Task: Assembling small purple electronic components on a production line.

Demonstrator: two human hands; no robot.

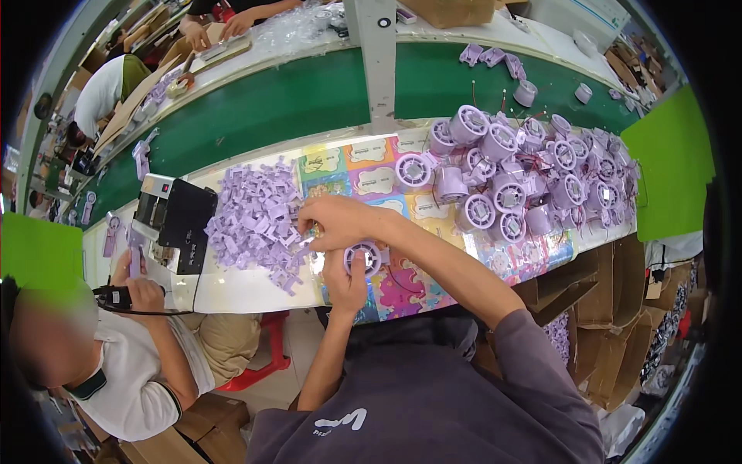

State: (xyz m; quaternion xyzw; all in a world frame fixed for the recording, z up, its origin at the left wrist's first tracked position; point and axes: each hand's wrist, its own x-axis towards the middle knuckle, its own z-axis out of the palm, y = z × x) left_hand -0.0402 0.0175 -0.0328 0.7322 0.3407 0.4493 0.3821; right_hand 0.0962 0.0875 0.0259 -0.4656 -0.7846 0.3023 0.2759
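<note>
My left hand [345, 284] is closed round a light purple, round fan housing [372, 257] with a spoked face, its thumb across the front. A thin wire [402, 282] trails from the housing to the right. Just above, my right hand [340, 221] bends its fingers together at the right edge of a heap of small purple plastic parts [255, 216]. What lies between those fingertips is too small to make out. To the right, many similar fan housings with wires [510, 178] are piled on the table.
A black machine [189, 216] stands left of the heap; beside it a co-worker [147, 356] holds a black tool and a purple part. Colourful printed sheets [371, 166] cover the tabletop. Behind runs a green conveyor belt [301, 93] with a metal post [373, 69]. Cardboard boxes [610, 301] stand lower right.
</note>
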